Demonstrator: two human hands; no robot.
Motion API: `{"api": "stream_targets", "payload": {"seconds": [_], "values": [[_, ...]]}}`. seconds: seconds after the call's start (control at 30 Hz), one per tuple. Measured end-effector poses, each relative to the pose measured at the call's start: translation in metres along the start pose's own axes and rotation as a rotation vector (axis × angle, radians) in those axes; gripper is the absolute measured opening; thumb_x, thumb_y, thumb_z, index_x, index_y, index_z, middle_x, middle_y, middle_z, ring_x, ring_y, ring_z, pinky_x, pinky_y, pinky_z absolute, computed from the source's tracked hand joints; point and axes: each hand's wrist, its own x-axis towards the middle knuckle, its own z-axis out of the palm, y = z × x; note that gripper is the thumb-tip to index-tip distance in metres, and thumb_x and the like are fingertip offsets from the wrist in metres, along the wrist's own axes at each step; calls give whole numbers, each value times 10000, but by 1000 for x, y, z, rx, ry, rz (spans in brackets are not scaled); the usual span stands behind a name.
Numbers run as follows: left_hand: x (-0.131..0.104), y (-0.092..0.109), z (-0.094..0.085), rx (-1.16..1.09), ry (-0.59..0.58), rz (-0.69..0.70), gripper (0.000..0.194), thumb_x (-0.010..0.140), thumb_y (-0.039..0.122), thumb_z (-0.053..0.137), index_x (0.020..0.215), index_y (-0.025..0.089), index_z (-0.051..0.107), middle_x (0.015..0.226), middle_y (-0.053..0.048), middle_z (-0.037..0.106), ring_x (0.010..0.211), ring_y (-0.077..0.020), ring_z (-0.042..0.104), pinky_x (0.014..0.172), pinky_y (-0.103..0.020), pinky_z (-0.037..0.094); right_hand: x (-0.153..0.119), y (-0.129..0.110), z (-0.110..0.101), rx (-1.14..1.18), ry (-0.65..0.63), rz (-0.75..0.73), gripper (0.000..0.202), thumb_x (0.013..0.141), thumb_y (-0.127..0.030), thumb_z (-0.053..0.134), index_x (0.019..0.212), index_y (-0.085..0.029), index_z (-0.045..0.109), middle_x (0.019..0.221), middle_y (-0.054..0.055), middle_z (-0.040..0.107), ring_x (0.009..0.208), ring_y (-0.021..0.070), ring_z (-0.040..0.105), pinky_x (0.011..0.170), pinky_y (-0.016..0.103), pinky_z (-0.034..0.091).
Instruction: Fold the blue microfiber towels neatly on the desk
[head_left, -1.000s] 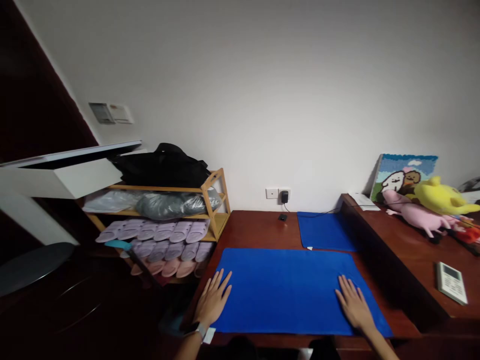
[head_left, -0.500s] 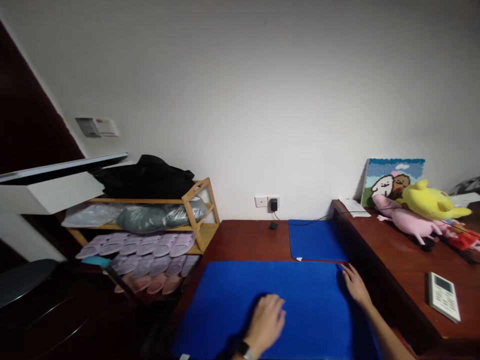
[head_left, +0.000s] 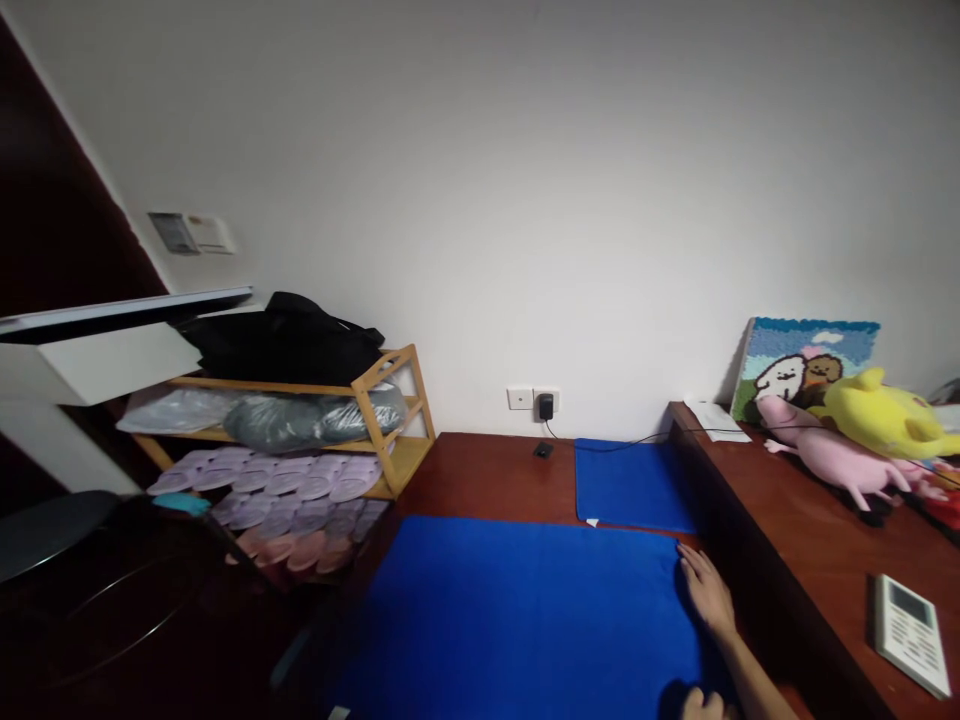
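Note:
A large blue cloth mat (head_left: 517, 610) lies spread on the reddish-brown table. My right hand (head_left: 706, 592) rests flat over its far right corner, fingers stretched out, holding nothing. At the bottom edge, my left hand (head_left: 703, 706) shows only in part, low over the mat's right side. Its visible fingertips are slightly apart with nothing seen in them; the rest is out of frame. A smaller blue mat (head_left: 634, 485) lies beyond the large one, near the wall.
A raised brown ledge (head_left: 817, 530) runs along the right, bearing a white calculator-like device (head_left: 911, 632), plush toys (head_left: 832, 460) and a fuzzy picture (head_left: 814, 360). A black adapter (head_left: 546, 405) trails a cable. A wooden rack (head_left: 409, 465) with clogs (head_left: 277, 475) stands left.
My left hand has slid right and toward me, from the middle of the large mat to the bottom edge. My right hand stays at the far right corner. The view has shifted slightly.

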Motion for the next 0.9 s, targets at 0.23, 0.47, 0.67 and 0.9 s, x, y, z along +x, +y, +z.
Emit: {"api": "stream_targets", "payload": {"seconds": [0.23,0.47,0.67,0.9], "values": [[-15,15,6,-130,52,-424,357,828,79,517,938,331,745,680,-175,708,751,-343,702,680,-542,530,5,-17,-25,241,37,81,757,653,-748,473,981,-152,805,1166,169,757,1202,368,656,1072,481,497],[-100,-18,-84,-399,149,-674,265,692,204,662,929,312,710,801,-70,774,780,-278,727,694,-395,495,3,-100,-9,268,81,14,467,638,-550,608,858,-179,789,907,129,792,877,300,740,809,415,589],[-190,-69,-208,-699,288,-781,134,815,325,645,926,250,641,791,-17,776,761,-206,723,724,-285,494,-2,-221,37,296,-91,-254,270,720,-351,573,813,-217,788,945,66,785,942,241,718,879,370,568],[-309,-126,-298,-799,670,-699,366,945,596,536,815,254,514,710,26,657,745,-186,701,717,-249,497,-45,-384,155,271,-347,-583,251,821,-228,540,914,-226,773,1018,45,772,989,210,705,973,363,528]]}}
